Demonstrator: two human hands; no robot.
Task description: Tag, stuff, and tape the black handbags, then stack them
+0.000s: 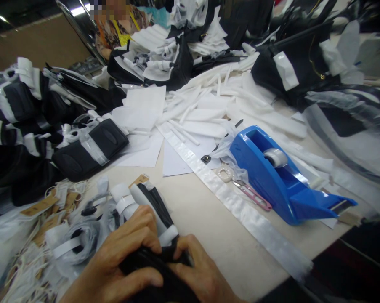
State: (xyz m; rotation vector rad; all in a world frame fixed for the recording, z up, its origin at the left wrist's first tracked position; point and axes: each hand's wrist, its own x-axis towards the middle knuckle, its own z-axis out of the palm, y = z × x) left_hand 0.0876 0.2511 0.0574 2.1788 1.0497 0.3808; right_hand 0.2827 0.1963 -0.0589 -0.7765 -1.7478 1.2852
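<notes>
A black bag (158, 269) lies at the table's near edge, partly covered by my hands. My left hand (126, 256) grips its left side, thumb on the near edge and fingers bent over the opening. On the right, my right hand (199, 269) pinches the bag's rim between thumb and fingers. A white foam roll (168, 235) sits against the bag just beyond my fingers. Past it stretches a black strap-like part with white foam (153, 206). Left of my left hand lies a plastic-wrapped coil (78, 242) with a white band.
A blue tape dispenser (272, 176) stands at the right beside pink thread snips (253, 194) and a tape roll (224, 173). A clear plastic strip (234, 202) crosses the table. White foam sheets (145, 105), black bags (91, 147) and brown tags (40, 206) lie around. Another person (117, 25) is across the table.
</notes>
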